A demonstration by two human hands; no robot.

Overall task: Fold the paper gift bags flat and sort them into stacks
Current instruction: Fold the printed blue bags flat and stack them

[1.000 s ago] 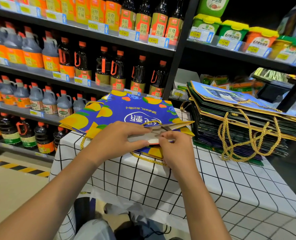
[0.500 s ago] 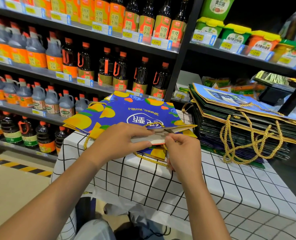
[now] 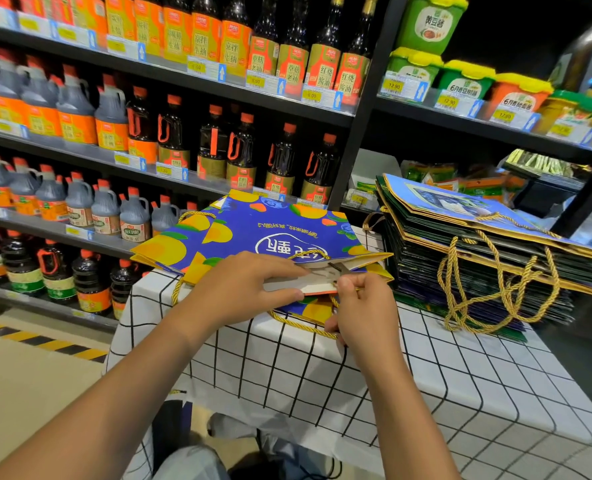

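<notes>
Blue fruit-print gift bag (image 3: 273,233) lies flat on checked tablecloth (image 3: 322,382), mouth toward us. Our left hand (image 3: 242,289) rests on its white open edge, fingers straight, pressing. Our right hand (image 3: 363,310) pinches same edge, fingers curled. Stack of folded bags (image 3: 478,244) sits just right.
</notes>
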